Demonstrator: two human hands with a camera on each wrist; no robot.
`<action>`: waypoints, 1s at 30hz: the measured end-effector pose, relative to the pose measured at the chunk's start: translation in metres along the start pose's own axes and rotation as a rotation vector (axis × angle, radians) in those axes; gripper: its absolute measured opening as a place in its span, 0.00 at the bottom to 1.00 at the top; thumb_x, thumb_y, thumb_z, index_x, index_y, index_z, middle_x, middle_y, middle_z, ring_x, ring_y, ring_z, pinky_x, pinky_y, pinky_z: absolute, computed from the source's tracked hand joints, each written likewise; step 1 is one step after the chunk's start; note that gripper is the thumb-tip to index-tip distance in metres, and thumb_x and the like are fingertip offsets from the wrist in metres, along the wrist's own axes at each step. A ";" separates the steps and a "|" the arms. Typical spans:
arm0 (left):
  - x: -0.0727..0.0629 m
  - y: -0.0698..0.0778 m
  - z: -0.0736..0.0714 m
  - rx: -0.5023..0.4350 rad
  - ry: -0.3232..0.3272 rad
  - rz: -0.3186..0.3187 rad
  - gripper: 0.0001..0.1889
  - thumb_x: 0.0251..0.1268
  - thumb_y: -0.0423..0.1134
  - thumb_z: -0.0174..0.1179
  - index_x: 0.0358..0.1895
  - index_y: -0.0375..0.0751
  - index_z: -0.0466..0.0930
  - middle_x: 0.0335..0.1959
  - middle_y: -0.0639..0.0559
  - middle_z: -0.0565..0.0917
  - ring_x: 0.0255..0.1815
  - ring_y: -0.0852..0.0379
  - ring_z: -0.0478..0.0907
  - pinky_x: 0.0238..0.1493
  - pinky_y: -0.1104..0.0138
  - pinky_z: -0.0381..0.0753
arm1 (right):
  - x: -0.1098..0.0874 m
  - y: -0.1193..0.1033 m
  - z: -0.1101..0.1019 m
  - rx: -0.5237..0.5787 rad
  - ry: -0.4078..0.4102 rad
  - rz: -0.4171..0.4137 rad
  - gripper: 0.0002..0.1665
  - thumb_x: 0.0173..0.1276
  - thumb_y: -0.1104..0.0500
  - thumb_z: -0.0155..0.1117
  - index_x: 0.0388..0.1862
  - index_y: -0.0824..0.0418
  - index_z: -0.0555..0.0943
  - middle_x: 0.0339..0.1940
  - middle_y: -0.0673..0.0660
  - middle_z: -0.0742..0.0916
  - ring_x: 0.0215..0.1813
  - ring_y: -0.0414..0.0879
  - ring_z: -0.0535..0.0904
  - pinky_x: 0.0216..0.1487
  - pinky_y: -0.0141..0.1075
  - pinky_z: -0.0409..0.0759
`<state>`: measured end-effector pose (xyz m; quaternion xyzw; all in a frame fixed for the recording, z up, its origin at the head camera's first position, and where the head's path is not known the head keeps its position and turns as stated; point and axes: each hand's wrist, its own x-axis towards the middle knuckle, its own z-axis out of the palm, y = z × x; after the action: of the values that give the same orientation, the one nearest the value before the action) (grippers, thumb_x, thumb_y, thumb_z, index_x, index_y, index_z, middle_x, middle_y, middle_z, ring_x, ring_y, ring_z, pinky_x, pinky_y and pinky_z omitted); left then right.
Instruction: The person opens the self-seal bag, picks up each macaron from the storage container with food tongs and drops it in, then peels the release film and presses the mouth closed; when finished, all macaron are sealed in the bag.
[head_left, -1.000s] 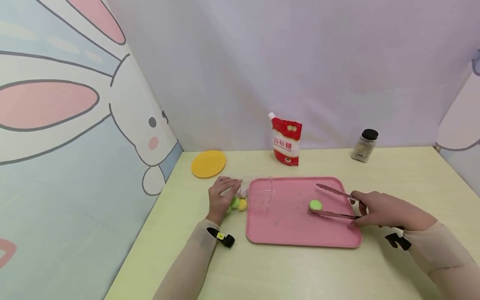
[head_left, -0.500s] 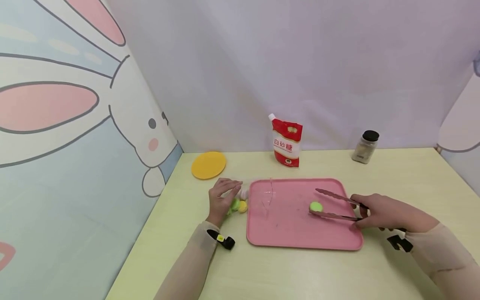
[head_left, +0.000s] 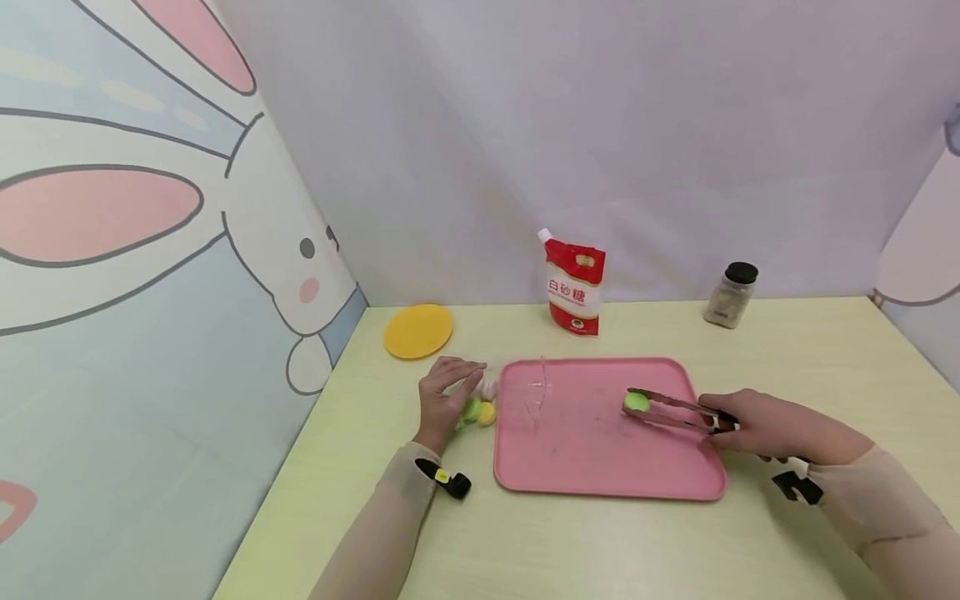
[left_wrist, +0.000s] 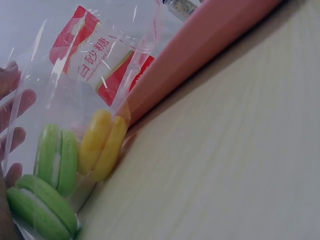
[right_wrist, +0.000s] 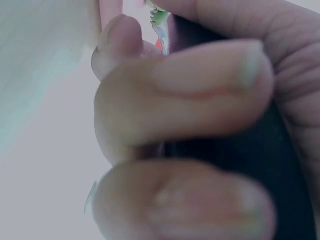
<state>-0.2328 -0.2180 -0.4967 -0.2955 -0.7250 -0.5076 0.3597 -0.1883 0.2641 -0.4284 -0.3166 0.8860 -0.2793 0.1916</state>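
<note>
Macarons point(left_wrist: 56, 157) sat in a clear plastic bag point(left_wrist: 37, 95) gripped by the left hand point(head_left: 444, 398), apparently so its mouth gaped towards the pink tray point(head_left: 585, 467). On or just above that tray, tongs point(head_left: 670, 420) clasped a green macaron point(head_left: 637, 402), the right hand point(head_left: 780, 427) squeezing them, presumably against slipping.
</note>
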 end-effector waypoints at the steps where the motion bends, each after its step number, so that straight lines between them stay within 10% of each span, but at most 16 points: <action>1: 0.000 0.000 0.000 0.001 -0.002 -0.003 0.08 0.58 0.25 0.70 0.41 0.35 0.90 0.37 0.46 0.90 0.40 0.47 0.82 0.49 0.63 0.78 | 0.000 -0.001 0.000 0.004 -0.001 0.007 0.15 0.71 0.51 0.68 0.36 0.53 0.70 0.22 0.45 0.74 0.14 0.35 0.69 0.13 0.34 0.72; 18: 0.002 0.002 -0.001 0.001 -0.004 0.001 0.08 0.59 0.26 0.70 0.42 0.36 0.90 0.38 0.47 0.90 0.41 0.48 0.82 0.50 0.61 0.78 | 0.011 -0.007 0.000 -0.050 0.041 -0.099 0.13 0.73 0.50 0.66 0.39 0.50 0.70 0.23 0.42 0.76 0.14 0.32 0.68 0.14 0.32 0.72; 24: 0.002 0.002 -0.002 -0.001 0.003 -0.004 0.08 0.59 0.27 0.71 0.42 0.36 0.90 0.39 0.47 0.90 0.42 0.49 0.82 0.52 0.61 0.78 | 0.055 -0.048 -0.002 -0.147 0.068 -0.203 0.13 0.70 0.51 0.69 0.36 0.48 0.71 0.26 0.40 0.77 0.23 0.33 0.69 0.24 0.30 0.71; 30: 0.002 0.002 -0.002 -0.004 0.016 0.017 0.09 0.58 0.26 0.71 0.43 0.36 0.90 0.39 0.46 0.90 0.42 0.48 0.82 0.50 0.62 0.79 | 0.113 -0.093 -0.004 -0.144 -0.081 -0.150 0.12 0.70 0.53 0.68 0.36 0.50 0.72 0.25 0.46 0.79 0.20 0.38 0.73 0.22 0.34 0.75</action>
<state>-0.2320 -0.2190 -0.4940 -0.2983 -0.7186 -0.5084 0.3690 -0.2307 0.1303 -0.3864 -0.4062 0.8691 -0.2154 0.1825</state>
